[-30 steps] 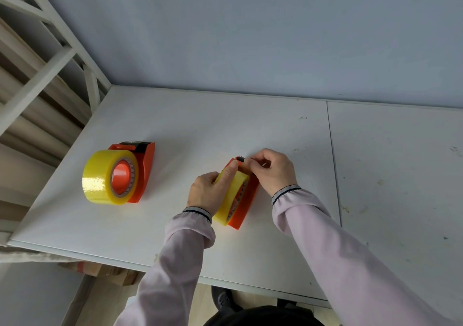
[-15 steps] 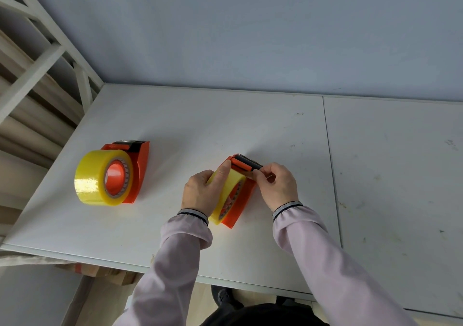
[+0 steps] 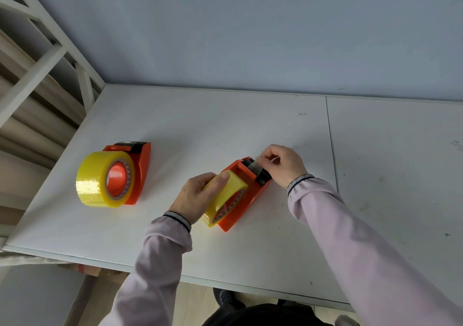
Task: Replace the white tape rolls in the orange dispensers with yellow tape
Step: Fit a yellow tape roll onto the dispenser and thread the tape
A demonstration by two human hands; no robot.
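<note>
Two orange dispensers lie on the white table (image 3: pixel 225 125). The left dispenser (image 3: pixel 142 168) carries a yellow tape roll (image 3: pixel 100 183) on its hub and nobody touches it. The middle dispenser (image 3: pixel 245 200) also holds a yellow roll (image 3: pixel 228 193). My left hand (image 3: pixel 198 195) grips that roll from the left, thumb across its top. My right hand (image 3: pixel 283 163) pinches the loose, clear-looking tape end at the dispenser's black cutter end (image 3: pixel 260 173). No white roll is in view.
A white metal frame (image 3: pixel 37 75) stands beyond the table's left edge. A seam (image 3: pixel 330 138) splits the table top on the right. A grey wall runs behind the table, and the near edge is close to my body.
The right hand has lifted from the dispenser's side to its cutter end and now pinches the tape end there. The left hand stays on the roll.
</note>
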